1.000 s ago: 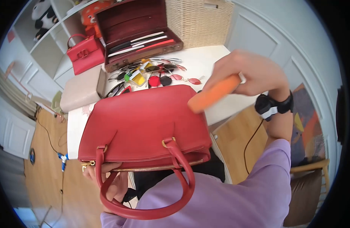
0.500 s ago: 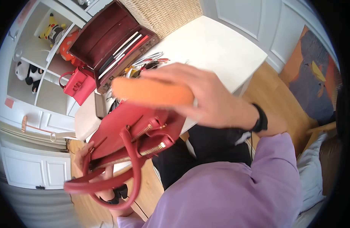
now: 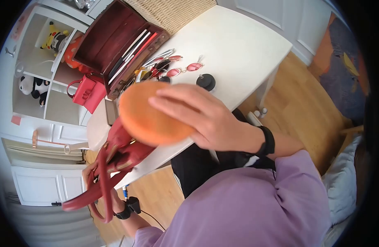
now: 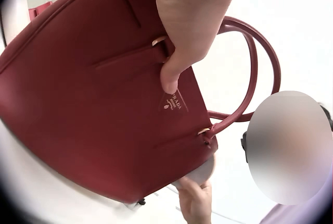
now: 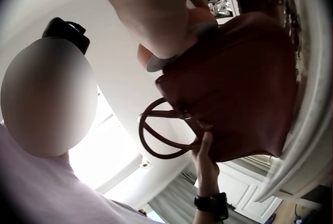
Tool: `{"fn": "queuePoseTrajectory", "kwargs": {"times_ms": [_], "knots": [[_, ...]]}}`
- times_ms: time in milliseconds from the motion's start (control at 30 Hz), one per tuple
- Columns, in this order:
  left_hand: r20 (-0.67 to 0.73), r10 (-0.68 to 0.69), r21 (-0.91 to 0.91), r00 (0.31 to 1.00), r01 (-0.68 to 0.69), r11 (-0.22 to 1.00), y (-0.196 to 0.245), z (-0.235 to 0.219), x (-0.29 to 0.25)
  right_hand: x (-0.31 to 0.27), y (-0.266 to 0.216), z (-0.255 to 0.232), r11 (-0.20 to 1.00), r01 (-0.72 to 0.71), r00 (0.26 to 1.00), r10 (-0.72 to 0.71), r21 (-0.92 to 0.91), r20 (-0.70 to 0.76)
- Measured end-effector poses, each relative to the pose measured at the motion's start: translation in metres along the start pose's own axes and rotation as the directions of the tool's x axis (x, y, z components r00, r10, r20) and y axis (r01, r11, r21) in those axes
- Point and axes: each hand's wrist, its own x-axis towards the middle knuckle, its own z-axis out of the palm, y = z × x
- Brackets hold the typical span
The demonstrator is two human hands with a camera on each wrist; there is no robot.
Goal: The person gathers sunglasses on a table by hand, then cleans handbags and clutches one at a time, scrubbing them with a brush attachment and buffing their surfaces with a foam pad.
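Note:
My left hand [image 3: 88, 175] grips a red leather handbag [image 3: 120, 136] by its top edge near the handles. In the left wrist view the thumb of that left hand [image 4: 190, 23] lies on the bag's front [image 4: 104, 114], beside the gold logo. A round orange pad [image 3: 144, 109] is in my right hand [image 3: 214, 121], fingers spread over its orange back. Its grey face [image 4: 204, 174] is turned to the bag's end, right at the leather. The pad hides much of the bag in the head view; the two handles [image 3: 103, 185] hang toward the lower left.
On the white table [image 3: 247, 41] lie several sunglasses [image 3: 173, 72] and a round black object [image 3: 206, 82]. An open dark-red case [image 3: 115, 41] holding long strips stands behind, with a beige bag [image 3: 99, 127] and a small red handbag [image 3: 88, 92] at the left.
The bag has turned from broad side up to end toward the right hand, its handles swinging left. The pad has moved left with my right hand and now shows its broad orange back.

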Motion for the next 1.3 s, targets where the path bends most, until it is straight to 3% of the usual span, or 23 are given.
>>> {"fn": "queuePoseTrajectory", "kwargs": {"times_ms": [33, 67, 100, 133, 200, 233, 367, 433, 467, 500, 533, 567, 667, 700, 733, 800, 833, 900, 933, 1000, 1133, 1233, 1300], "knots": [[-0.109, -0.092, -0.121, 0.99, 0.078, 0.99, -0.027, -0.009, -0.014, -0.004, 0.005, 0.007, 1.0, 0.003, 1.0, -0.003, 0.008, -0.005], [-0.208, -0.113, -0.019, 0.972, 0.112, 0.994, -0.045, -0.017, -0.023, -0.007, 0.012, 0.012, 0.979, -0.195, 0.98, 0.192, 0.054, 0.049], [-0.29, -0.229, -0.136, 0.929, 0.197, 0.971, -0.045, -0.019, -0.028, -0.008, 0.017, 0.017, 0.919, -0.385, 0.92, 0.375, 0.089, 0.113], [-0.354, -0.347, -0.258, 0.869, 0.266, 0.929, -0.043, -0.02, -0.034, -0.007, 0.02, 0.021, 0.92, -0.38, 0.923, 0.369, 0.099, 0.111], [-0.416, -0.386, -0.348, 0.823, 0.248, 0.904, -0.057, -0.026, -0.049, -0.002, 0.022, 0.03, 0.689, -0.547, 0.835, 0.494, 0.476, 0.243], [-0.463, -0.434, -0.443, 0.773, 0.222, 0.868, -0.062, -0.028, -0.054, 0.005, 0.016, 0.038, 0.838, -0.352, 0.921, 0.39, 0.416, -0.006], [-0.452, -0.443, -0.486, 0.774, 0.203, 0.85, -0.064, -0.032, -0.056, 0.028, -0.021, 0.076, 0.873, -0.085, 0.972, 0.179, 0.481, -0.154], [-0.439, -0.472, -0.52, 0.764, 0.213, 0.827, -0.071, -0.035, -0.058, 0.022, -0.043, 0.102, 0.682, -0.273, 0.947, 0.315, 0.679, 0.065], [-0.417, -0.504, -0.56, 0.757, 0.223, 0.798, -0.076, -0.036, -0.061, 0.02, -0.043, 0.109, 0.677, -0.273, 0.947, 0.312, 0.684, 0.069], [-0.409, -0.512, -0.576, 0.756, 0.221, 0.787, -0.081, -0.036, -0.064, 0.019, -0.042, 0.115, 0.647, -0.487, 0.867, 0.277, 0.587, 0.414], [-0.416, -0.513, -0.572, 0.75, 0.222, 0.789, -0.088, -0.035, -0.067, 0.016, -0.042, 0.124, 0.631, -0.653, 0.671, 0.224, 0.42, 0.707], [-0.413, -0.523, -0.588, 0.745, 0.22, 0.778, -0.095, -0.036, -0.071, 0.003, -0.04, 0.14, 0.701, -0.567, 0.733, 0.189, 0.434, 0.653], [-0.4, -0.515, -0.592, 0.758, 0.214, 0.777, -0.102, -0.036, -0.075, 0.031, -0.038, 0.13, 0.677, -0.639, 0.699, 0.313, 0.366, 0.643], [-0.393, -0.549, -0.622, 0.738, 0.227, 0.75, -0.105, -0.037, -0.077, 0.033, -0.035, 0.139, 0.706, -0.556, 0.818, 0.37, 0.438, 0.441], [-0.384, -0.582, -0.651, 0.717, 0.237, 0.721, -0.105, -0.036, -0.078, 0.038, -0.043, 0.147, 0.701, -0.561, 0.813, 0.367, 0.44, 0.451], [-0.394, -0.603, -0.651, 0.694, 0.253, 0.716, -0.1, -0.034, -0.078, 0.048, -0.062, 0.16, 0.664, -0.219, 0.954, 0.299, 0.715, 0.015], [-0.404, -0.595, -0.646, 0.695, 0.244, 0.724, -0.098, -0.031, -0.077, 0.044, -0.071, 0.161, 0.663, -0.218, 0.955, 0.298, 0.717, 0.015], [-0.417, -0.59, -0.645, 0.691, 0.233, 0.728, -0.097, -0.03, -0.079, 0.031, -0.086, 0.163, 0.584, -0.42, 0.906, 0.312, 0.695, 0.285], [-0.422, -0.609, -0.648, 0.672, 0.246, 0.721, -0.099, -0.029, -0.082, 0.024, -0.081, 0.17, 0.588, -0.419, 0.907, 0.306, 0.692, 0.289], [-0.427, -0.627, -0.658, 0.651, 0.252, 0.71, -0.101, -0.026, -0.086, 0.01, -0.068, 0.184, 0.68, -0.61, 0.718, 0.256, 0.407, 0.648], [-0.42, -0.617, -0.645, 0.665, 0.26, 0.719, -0.101, -0.024, -0.089, 0.011, -0.06, 0.179, 0.691, -0.576, 0.751, 0.236, 0.437, 0.617], [-0.42, -0.59, -0.59, 0.69, 0.286, 0.755, -0.097, -0.029, -0.087, 0.037, -0.058, 0.158, 0.594, -0.643, 0.72, 0.255, 0.483, 0.645], [-0.422, -0.556, -0.532, 0.716, 0.302, 0.791, -0.099, -0.031, -0.084, 0.05, -0.056, 0.138, 0.512, -0.508, 0.862, 0.306, 0.693, 0.405]]}}
